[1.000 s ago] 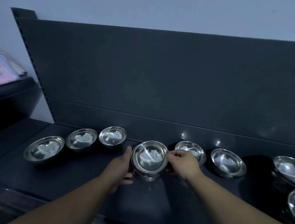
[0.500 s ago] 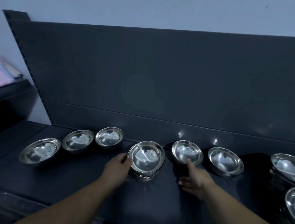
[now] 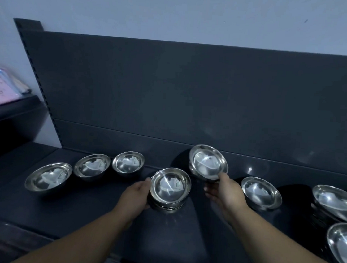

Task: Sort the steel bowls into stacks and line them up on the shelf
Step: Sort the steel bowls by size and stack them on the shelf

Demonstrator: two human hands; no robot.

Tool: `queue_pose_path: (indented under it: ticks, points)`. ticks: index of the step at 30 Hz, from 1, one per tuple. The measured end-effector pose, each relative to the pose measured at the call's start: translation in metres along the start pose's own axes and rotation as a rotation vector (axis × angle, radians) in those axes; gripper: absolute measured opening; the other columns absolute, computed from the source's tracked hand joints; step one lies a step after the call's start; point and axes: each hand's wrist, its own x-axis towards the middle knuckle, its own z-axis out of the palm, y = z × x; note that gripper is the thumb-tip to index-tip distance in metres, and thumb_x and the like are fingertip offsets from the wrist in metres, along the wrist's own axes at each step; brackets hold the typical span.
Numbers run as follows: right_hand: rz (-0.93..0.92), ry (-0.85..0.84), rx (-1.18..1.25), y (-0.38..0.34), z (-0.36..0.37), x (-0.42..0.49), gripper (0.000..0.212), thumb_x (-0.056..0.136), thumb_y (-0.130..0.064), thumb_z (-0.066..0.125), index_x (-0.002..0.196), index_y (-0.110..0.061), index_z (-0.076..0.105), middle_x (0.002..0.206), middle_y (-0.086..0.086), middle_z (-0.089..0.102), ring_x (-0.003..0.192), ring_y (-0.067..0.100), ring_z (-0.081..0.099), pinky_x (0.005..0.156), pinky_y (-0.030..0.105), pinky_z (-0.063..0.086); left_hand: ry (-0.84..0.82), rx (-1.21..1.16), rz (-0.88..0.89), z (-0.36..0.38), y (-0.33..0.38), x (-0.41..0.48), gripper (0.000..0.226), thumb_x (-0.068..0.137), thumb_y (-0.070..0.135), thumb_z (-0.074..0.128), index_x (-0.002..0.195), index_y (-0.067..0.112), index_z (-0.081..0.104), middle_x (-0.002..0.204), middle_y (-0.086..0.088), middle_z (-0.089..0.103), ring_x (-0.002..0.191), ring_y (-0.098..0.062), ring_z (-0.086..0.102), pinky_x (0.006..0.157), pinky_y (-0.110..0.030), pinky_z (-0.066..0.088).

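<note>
Two grips are working at the shelf (image 3: 85, 211): left grip (image 3: 135, 195) is clasping the centre stack (image 3: 170, 188); right grip (image 3: 223, 193) is holding a tilted bowl (image 3: 208, 162) raised just right of that stack.

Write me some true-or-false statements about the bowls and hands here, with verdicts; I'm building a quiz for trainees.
1. The right hand holds a lifted bowl above the shelf. True.
2. The lifted bowl sits level. False: it is tilted, its opening turned toward the camera.
3. The left hand holds the side of the centre stack. True.
4. Five bowls stand left of the centre stack. False: three do, a far-left bowl, a second bowl and a third bowl.
5. A right-side bowl stands on the shelf beyond the right hand. True.
</note>
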Motion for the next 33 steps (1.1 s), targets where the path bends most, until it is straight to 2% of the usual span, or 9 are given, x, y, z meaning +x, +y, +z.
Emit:
queue_pose_path:
  ticks: [6,12,15,18,22,26,28,30,33]
  points:
    - [-0.110,-0.117,-0.201,-0.008,0.023,-0.014,0.024,0.087,-0.025,0.051,0.089,-0.005,0.064,0.066,0.009,0.069,0.057,0.021,0.064,0.055,0.031,0.052,-0.070,-0.138,-0.078,-0.001,0.007,-0.007,0.050,0.091,0.065,0.035,0.098,0.026,0.065,0.105,0.002,0.072,0.100,-0.017,0.066,0.076,-0.031,0.055]
    - [-0.204,-0.099,-0.461,0.002,0.032,-0.012,0.020,0.082,-0.026,0.057,0.081,-0.008,0.064,0.058,0.003,0.069,0.048,0.014,0.065,0.048,0.027,0.054,-0.088,-0.179,-0.098,-0.003,0.012,-0.012,0.052,0.087,0.071,0.034,0.100,0.030,0.064,0.101,0.006,0.073,0.098,-0.016,0.067,0.074,-0.031,0.054]
    - [-0.200,-0.095,-0.552,0.011,0.032,-0.010,0.020,0.081,-0.030,0.061,0.079,-0.011,0.065,0.059,0.002,0.070,0.050,0.015,0.065,0.059,0.035,0.060,-0.095,-0.114,-0.055,-0.003,0.014,-0.012,0.044,0.090,0.066,0.036,0.101,0.036,0.066,0.100,0.010,0.074,0.095,-0.011,0.068,0.065,-0.025,0.053]
    - [-0.194,-0.072,-0.598,0.017,0.028,-0.009,0.032,0.082,-0.048,0.061,0.080,-0.016,0.066,0.068,-0.001,0.072,0.059,0.014,0.066,0.065,0.033,0.058,-0.102,-0.085,-0.028,-0.002,0.012,-0.009,0.038,0.093,0.060,0.037,0.110,0.036,0.063,0.109,0.008,0.071,0.100,-0.011,0.065,0.064,-0.024,0.052]
    - [-0.055,-0.181,-0.444,0.025,0.026,-0.018,0.039,0.086,-0.063,0.051,0.098,-0.029,0.063,0.098,-0.003,0.071,0.090,0.019,0.067,0.070,0.037,0.060,-0.157,-0.112,-0.056,0.000,0.006,-0.006,0.035,0.092,0.062,0.037,0.108,0.041,0.061,0.113,0.011,0.067,0.106,-0.013,0.063,0.072,-0.027,0.053]
    - [0.027,-0.274,-0.360,0.034,0.027,-0.034,0.039,0.086,-0.067,0.045,0.107,-0.037,0.059,0.103,0.002,0.072,0.094,0.024,0.071,0.074,0.038,0.061,-0.196,-0.146,-0.059,0.001,0.001,-0.004,0.029,0.090,0.065,0.037,0.098,0.046,0.058,0.109,0.014,0.063,0.101,-0.011,0.062,0.074,-0.026,0.053]
    - [0.020,-0.254,-0.319,0.036,0.029,-0.039,0.037,0.088,-0.063,0.047,0.113,-0.038,0.058,0.107,0.000,0.071,0.097,0.024,0.069,0.077,0.038,0.060,-0.235,-0.167,-0.060,0.000,0.000,-0.004,0.028,0.090,0.064,0.038,0.099,0.045,0.057,0.105,0.013,0.062,0.097,-0.009,0.061,0.076,-0.026,0.053]
    - [0.018,-0.217,-0.284,0.038,0.031,-0.046,0.035,0.089,-0.060,0.050,0.114,-0.036,0.058,0.110,-0.004,0.069,0.099,0.023,0.068,0.073,0.036,0.059,-0.271,-0.174,-0.054,-0.001,-0.001,-0.005,0.026,0.091,0.063,0.039,0.100,0.045,0.055,0.105,0.011,0.061,0.096,-0.009,0.061,0.078,-0.026,0.053]
    - [0.004,-0.154,-0.254,0.041,0.033,-0.060,0.030,0.089,-0.057,0.053,0.109,-0.036,0.059,0.107,-0.007,0.071,0.097,0.019,0.068,0.068,0.031,0.056,-0.322,-0.162,-0.028,-0.003,-0.003,-0.007,0.032,0.089,0.065,0.041,0.110,0.045,0.054,0.110,0.011,0.062,0.104,-0.014,0.062,0.085,-0.030,0.053]
